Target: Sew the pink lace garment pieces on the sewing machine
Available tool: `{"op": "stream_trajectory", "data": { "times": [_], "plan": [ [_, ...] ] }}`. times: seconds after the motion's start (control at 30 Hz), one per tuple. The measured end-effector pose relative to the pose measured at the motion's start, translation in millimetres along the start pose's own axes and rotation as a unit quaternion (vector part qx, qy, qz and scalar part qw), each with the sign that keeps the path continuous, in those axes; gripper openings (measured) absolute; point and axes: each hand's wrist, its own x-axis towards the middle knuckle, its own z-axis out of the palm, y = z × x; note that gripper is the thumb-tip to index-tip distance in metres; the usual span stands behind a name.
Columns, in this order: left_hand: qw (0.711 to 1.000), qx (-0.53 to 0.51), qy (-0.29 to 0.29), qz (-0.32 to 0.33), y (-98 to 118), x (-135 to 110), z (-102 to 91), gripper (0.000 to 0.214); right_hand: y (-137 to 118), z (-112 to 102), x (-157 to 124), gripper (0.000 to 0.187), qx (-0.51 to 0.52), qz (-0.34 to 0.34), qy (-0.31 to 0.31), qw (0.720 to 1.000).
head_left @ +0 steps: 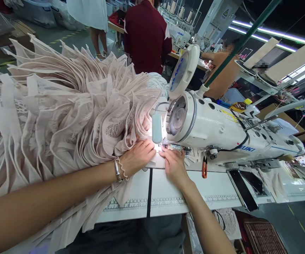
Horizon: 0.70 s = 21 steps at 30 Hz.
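Observation:
A white sewing machine [216, 121] stands before me, its needle area lit by a small lamp. A big heap of pale pink, lace-trimmed fabric pieces [70, 106] is piled to the left of it. My left hand [139, 155], with a ring, bracelet and hair-tie-like band at the wrist, is closed on the edge of the fabric just left of the needle. Close by on the right, my right hand [175, 165] pinches the pale cloth by the presser foot, fingers bent. A pale green guard [157, 128] partly hides the needle.
Orange-handled thread snips [204, 167] lie right of my right hand. A phone [242, 188] rests near the table's front edge, along which a ruler strip [168, 201] runs. A person in a dark red top [147, 35] sits ahead; another in brown [222, 70] works beyond the machine.

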Motion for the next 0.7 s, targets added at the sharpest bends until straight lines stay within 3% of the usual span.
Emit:
{"op": "stream_trajectory", "data": {
  "times": [0.17,0.4,0.6,0.7],
  "plan": [
    [0.998,0.014,0.048,0.04,1.7,-2.7,0.6,0.028,4.8,0.8,3.5,0.045,-0.014,0.006,-0.031,0.999],
    [0.998,0.016,0.05,0.037,1.2,-3.1,4.1,0.025,10.2,8.2,2.2,0.058,-0.066,-0.011,-0.052,0.996],
    [0.998,0.039,0.032,0.038,0.5,-1.7,2.1,0.025,9.3,7.6,3.6,0.057,-0.092,-0.005,-0.076,0.993],
    [0.998,0.037,-0.027,0.033,3.4,-2.2,0.7,0.026,8.3,7.3,5.3,0.058,-0.08,0.003,-0.06,0.995]
  ]
}}
